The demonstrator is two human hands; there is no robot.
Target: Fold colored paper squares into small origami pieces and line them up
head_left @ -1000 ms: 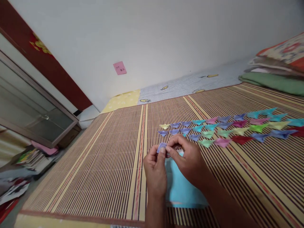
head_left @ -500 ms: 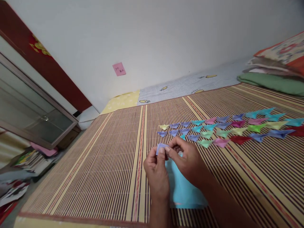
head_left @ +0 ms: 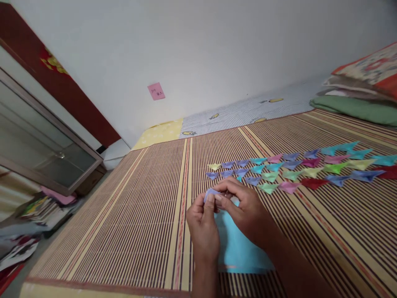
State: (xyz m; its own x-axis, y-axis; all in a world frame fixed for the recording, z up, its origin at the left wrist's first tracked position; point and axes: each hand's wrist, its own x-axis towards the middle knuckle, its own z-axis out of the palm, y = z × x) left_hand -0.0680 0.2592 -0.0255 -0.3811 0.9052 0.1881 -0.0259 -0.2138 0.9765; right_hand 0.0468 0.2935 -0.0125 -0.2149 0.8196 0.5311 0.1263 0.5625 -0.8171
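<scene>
A small piece of folded purple paper (head_left: 211, 193) is pinched between both hands, low in the middle of the view. My left hand (head_left: 203, 217) grips its left side, thumb on the near face. My right hand (head_left: 243, 209) presses thumb and fingers on its right side, hiding much of the paper. Under the hands lies a light blue sheet (head_left: 240, 248), partly covered by my right hand and forearm. Beyond the hands, several small folded paper shapes (head_left: 290, 187) in blue, pink, green, yellow and red stand in rows stretching to the right.
A striped bamboo mat (head_left: 130, 215) covers the surface. Folded bedding (head_left: 356, 107) is stacked at the back right. A pink note (head_left: 156, 91) hangs on the white wall (head_left: 217, 49). On the left stand a glass-doored cabinet (head_left: 46, 136) and a pile of books (head_left: 43, 211).
My right fingers have shifted slightly left over the top of the purple paper, and its upper edge now looks more bent. Both hands still hold it in nearly the same place.
</scene>
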